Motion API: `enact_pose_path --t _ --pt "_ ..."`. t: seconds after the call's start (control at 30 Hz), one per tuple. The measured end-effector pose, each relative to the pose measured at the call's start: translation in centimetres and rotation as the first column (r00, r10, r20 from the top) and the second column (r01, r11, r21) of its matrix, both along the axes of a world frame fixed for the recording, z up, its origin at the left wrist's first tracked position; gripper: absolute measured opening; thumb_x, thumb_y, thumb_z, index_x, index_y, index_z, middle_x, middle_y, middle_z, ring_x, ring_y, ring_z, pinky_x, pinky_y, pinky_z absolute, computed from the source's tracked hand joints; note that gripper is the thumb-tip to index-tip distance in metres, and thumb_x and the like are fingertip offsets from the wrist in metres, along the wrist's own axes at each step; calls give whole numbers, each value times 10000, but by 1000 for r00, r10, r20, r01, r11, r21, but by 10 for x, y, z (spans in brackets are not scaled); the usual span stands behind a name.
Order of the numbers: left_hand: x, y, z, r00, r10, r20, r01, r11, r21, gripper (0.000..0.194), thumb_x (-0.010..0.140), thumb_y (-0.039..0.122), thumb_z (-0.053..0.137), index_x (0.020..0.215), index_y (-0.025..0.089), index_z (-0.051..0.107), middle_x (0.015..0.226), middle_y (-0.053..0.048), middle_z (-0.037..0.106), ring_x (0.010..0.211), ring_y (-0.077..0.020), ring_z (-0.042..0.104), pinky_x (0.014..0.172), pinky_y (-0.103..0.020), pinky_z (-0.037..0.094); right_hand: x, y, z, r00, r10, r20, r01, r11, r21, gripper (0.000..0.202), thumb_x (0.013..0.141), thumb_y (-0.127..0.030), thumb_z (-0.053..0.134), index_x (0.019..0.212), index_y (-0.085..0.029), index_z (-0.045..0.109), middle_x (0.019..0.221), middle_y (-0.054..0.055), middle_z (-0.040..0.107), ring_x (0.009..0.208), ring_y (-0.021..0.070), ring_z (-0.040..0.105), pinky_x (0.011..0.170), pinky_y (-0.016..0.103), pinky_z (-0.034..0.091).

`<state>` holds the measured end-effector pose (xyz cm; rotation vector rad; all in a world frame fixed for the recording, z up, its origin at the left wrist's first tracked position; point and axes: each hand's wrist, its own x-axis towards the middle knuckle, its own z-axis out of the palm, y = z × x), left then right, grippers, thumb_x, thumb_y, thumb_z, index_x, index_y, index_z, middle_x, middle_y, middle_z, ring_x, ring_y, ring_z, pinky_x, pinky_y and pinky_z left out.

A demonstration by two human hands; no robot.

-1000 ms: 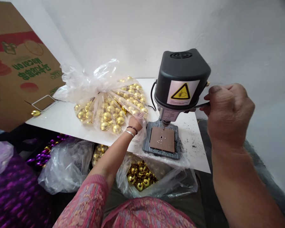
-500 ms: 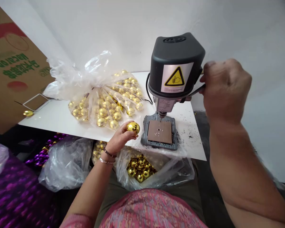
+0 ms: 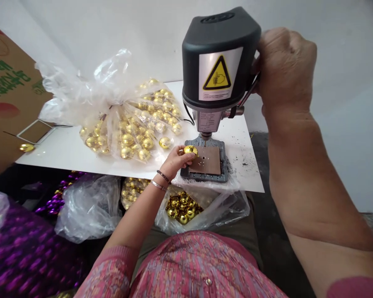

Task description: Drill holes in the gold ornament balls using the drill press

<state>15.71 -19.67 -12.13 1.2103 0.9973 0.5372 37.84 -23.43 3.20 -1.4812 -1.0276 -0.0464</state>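
Observation:
Between its fingertips my left hand (image 3: 176, 160) pinches a gold mirrored ball (image 3: 190, 152), over the left edge of the brown board (image 3: 211, 161) on the grey base of a small drill press. The press has a black housing (image 3: 220, 41) with a yellow warning label. Its bit (image 3: 205, 142) hangs above the board, to the right of the ball, and does not touch it. My right hand (image 3: 286, 68) is closed round the metal lever (image 3: 249, 91) at the housing's right side. A few light specks lie around the hole in the board.
A tied clear bag (image 3: 127, 138) of gold balls lies on the white table (image 3: 62, 149), with a loose gold ball (image 3: 164, 142) beside it. An open bag of gold balls (image 3: 182, 207) rests on the lap. A cardboard box (image 3: 15, 99) stands left.
My left hand has moved the gold ball right, from beside the base to over the board. The view has shifted; my right hand stays on the lever.

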Motion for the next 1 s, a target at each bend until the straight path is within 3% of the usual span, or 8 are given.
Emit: enact_pose_path --t 0.1,0.3,0.43,0.57,0.8,1.0 --pt "12 -2 3 997 12 -73 -7 997 74 426 653 256 795 987 147 555 733 22 634 536 -60 528 484 -187 343 -9 -3 6 987 -66 -143 69 998 14 284 881 -293 461 641 -143 471 613 -18 331 622 42 249 558 207 242" --pt "22 -1 -3 975 -85 -205 132 966 224 356 670 311 757 972 138 687 695 32 622 593 -78 501 576 -209 400 -16 -8 11 989 -54 -138 56 998 6 344 925 -288 423 620 -130 437 596 -34 319 611 35 231 579 198 240" --pt "25 1 -11 960 -48 -277 145 929 342 423 649 333 780 1021 143 714 819 -1 688 724 -119 568 691 -236 446 -16 -9 11 992 -51 -119 48 999 -24 365 938 -299 394 626 -121 462 589 -43 316 593 28 237 612 194 269" --pt "31 -1 -10 916 -22 -400 196 895 400 544 648 309 796 1152 139 681 867 -19 700 767 -149 599 733 -266 471 -16 -11 11 993 -63 -96 57 996 -61 367 944 -296 364 634 -136 476 604 -41 361 609 37 330 669 212 331" --pt "43 -7 -12 864 4 -504 340 734 588 604 626 203 802 1207 132 653 1129 -98 691 974 -226 631 892 -341 504 -17 -14 12 993 -40 -109 35 998 -52 357 940 -319 367 659 -126 475 614 -49 376 600 29 320 658 209 335" --pt "41 -11 -19 868 -31 -495 339 765 548 635 683 244 773 1289 148 608 1086 -80 717 978 -231 653 865 -335 520 -20 -19 6 994 -22 -107 21 1000 -11 329 922 -380 437 693 -144 448 641 -44 384 622 35 356 625 213 325"
